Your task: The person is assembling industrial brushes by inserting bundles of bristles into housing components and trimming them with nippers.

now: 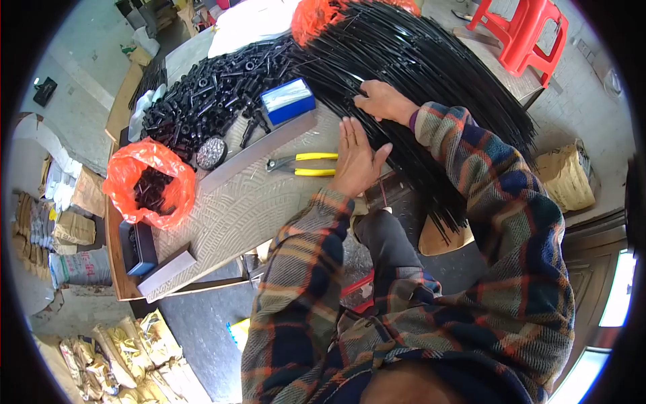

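A big bundle of long thin black rods [431,74] lies across the right half of the table. My right hand [385,101] is on the bundle's left side, its fingers curled and closed on rods; their tips are partly hidden. Close beside it, my left hand [354,160] lies flat with straight fingers and the thumb out, at the bundle's edge. It holds nothing that I can see. Yellow-handled pliers [313,164] rest on the table, their handle ends against or just under my left hand.
Behind a metal strip [259,151] are a heap of black tubular parts [208,87], a blue box [288,101] of pale strips and a round tin [211,153]. An orange bag [124,185] with black pieces stands left. A red stool [525,34] is at far right.
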A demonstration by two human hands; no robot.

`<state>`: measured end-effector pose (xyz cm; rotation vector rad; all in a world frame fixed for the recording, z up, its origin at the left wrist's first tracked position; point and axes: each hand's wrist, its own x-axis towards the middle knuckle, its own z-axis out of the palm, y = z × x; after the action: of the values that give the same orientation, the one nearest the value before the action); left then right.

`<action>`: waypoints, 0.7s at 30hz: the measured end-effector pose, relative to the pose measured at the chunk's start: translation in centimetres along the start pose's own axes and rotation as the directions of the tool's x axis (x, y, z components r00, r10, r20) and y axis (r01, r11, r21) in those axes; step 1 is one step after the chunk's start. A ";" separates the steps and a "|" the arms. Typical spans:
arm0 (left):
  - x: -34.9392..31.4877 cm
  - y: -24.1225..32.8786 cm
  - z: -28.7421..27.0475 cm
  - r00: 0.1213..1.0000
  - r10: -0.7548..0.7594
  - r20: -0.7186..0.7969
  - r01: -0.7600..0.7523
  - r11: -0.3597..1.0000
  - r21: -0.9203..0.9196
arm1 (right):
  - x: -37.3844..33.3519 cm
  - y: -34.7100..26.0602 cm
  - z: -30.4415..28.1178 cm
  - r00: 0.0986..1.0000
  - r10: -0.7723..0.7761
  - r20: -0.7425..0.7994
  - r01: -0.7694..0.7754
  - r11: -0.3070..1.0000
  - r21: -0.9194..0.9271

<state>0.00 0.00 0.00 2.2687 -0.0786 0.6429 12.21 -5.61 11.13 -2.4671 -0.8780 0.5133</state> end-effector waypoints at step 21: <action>3.1 4.6 2.0 0.992 -0.030 -0.125 0.047 0.990 0.135 | 1.6 -11.4 -20.1 0.754 -0.625 -0.202 0.361 0.137 0.922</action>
<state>2.42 -4.23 3.37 2.3506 0.0711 0.7869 17.61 -2.79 33.48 -0.9081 -1.0138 0.7717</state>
